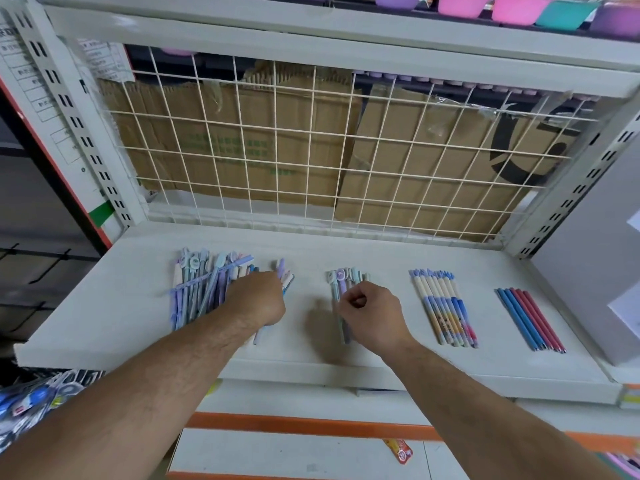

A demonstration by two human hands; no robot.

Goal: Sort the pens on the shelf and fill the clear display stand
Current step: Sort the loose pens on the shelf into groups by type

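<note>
On the white metal shelf [104,306], the left hand [256,299] covers a heap of slim pastel pens [197,289], its grip hidden; the right hand [372,317] curls over a smaller pastel bundle [341,277], hold unclear.

The single head-worn wide-angle camera looks forward and down, close over the white shelf [114,306], facing its wire-grid back [311,150].

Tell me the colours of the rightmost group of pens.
Blue and red pens, head view.
</note>
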